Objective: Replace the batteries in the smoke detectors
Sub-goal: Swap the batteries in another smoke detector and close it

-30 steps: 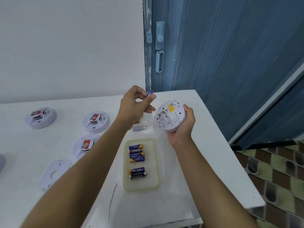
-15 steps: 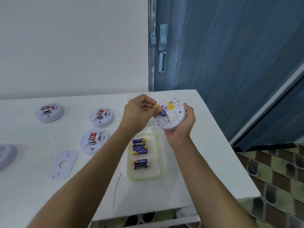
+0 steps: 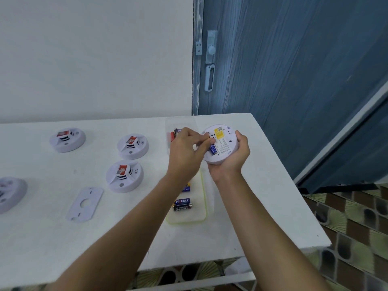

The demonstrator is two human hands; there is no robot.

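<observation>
My right hand (image 3: 233, 158) grips a round white smoke detector (image 3: 223, 143) above the table, its back with a yellow label facing me. My left hand (image 3: 185, 153) pinches a blue battery (image 3: 212, 148) and holds it against the detector's battery slot. On the table below lies a clear tray (image 3: 189, 217) with loose batteries (image 3: 182, 204), partly hidden by my left forearm. Another clear tray (image 3: 180, 122) with batteries stands behind my left hand.
Three white smoke detectors (image 3: 67, 139) (image 3: 132, 146) (image 3: 124, 176) rest face up on the white table (image 3: 42, 238), a fourth (image 3: 10, 194) at the left edge. A flat mounting plate (image 3: 85, 204) lies near them. The table's right edge borders a blue door (image 3: 294, 70).
My left hand has brought the battery from above down onto the detector's back. The view has shifted, so the table objects appear further right.
</observation>
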